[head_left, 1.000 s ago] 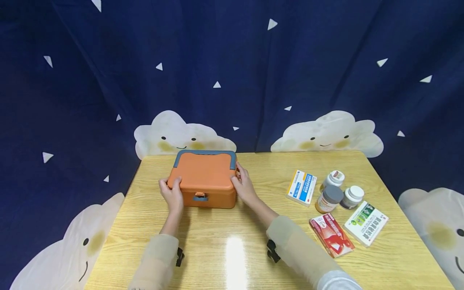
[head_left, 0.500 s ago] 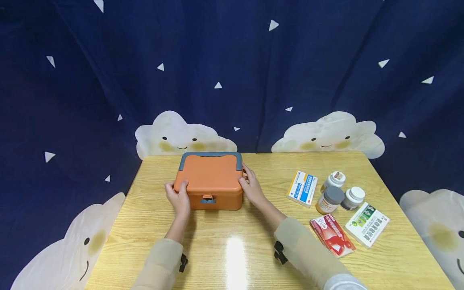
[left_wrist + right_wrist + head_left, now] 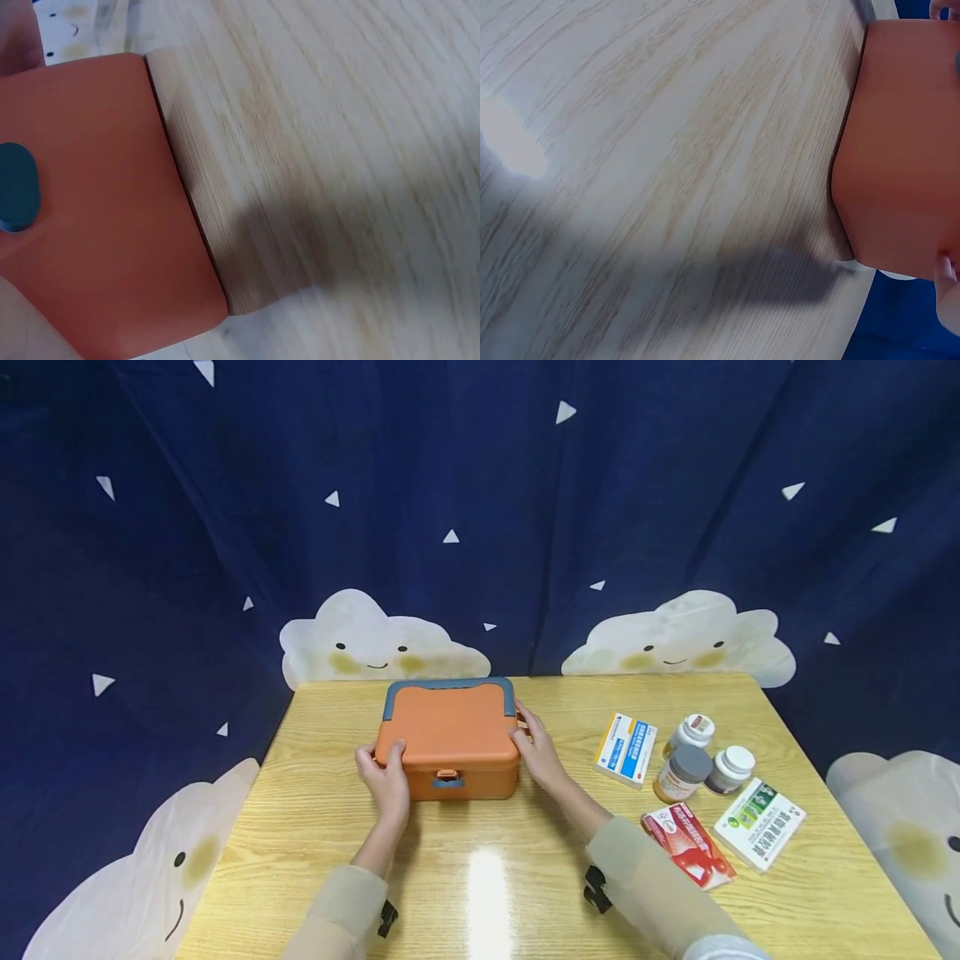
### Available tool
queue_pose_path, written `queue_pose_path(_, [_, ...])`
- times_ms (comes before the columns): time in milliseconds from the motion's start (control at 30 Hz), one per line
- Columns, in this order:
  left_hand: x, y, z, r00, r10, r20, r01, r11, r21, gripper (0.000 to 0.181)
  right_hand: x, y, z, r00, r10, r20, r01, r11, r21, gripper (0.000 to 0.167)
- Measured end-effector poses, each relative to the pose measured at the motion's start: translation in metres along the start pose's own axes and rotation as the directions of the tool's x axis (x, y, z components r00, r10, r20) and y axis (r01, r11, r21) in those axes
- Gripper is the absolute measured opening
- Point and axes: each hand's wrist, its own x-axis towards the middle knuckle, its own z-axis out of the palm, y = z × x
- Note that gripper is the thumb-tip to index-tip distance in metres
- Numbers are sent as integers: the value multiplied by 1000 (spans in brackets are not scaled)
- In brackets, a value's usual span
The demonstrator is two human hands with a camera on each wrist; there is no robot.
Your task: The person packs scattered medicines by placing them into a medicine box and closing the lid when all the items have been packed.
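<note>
An orange case (image 3: 452, 727) with a blue-grey handle frame (image 3: 450, 683) and a front latch (image 3: 447, 779) rests closed on the wooden table. At its left front corner the left hand (image 3: 388, 783) grips it, thumb on the lid. The right hand (image 3: 542, 757) holds the right side, thumb near the lid edge and fingers along the side wall. In the left wrist view the case (image 3: 105, 210) fills the left part, with bits of the left hand at the edge. The right wrist view shows the case (image 3: 900, 150) at right, with a fingertip against it.
To the right on the table (image 3: 300, 827) lie a blue-and-white box (image 3: 626, 750), a red box (image 3: 688, 846) and a green-and-white box (image 3: 760, 824). Among them stand a grey-capped bottle (image 3: 682, 773) and two white-capped bottles (image 3: 690, 733), (image 3: 731, 769). A dark blue curtain hangs behind.
The case has slid to the right and slightly toward the table's front, with both hands moving along on it. The boxes and bottles have kept their places.
</note>
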Motion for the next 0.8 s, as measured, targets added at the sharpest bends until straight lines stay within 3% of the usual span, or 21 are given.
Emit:
queue_pose_path(100, [-2,-9,3,1000,-18,5,18,1000,24,27,-2,2,-4,1000,-5,-3,5,1000,-3,53])
queue_pose_path(333, [-12,-9,6,999,-27,39,25,999,44,29,-7,4,-15,1000,10,1,-10,1000,5,51])
queue_pose_path(500, [-21,-6,8,997,-43,61,39,998,58,30,-17,-15,-26,1000,2,16,-3,999,38,51])
queue_pose_path(633, [-28,-4,10,996,-57,73,51,995,82,32,-24,-28,-33,1000,-17,11,16,1000,8,51])
queue_pose_path(800, [-36,-1,13,995,-57,87,49,994,98,33,-23,-8,-40,1000,-3,13,3,1000,-9,50])
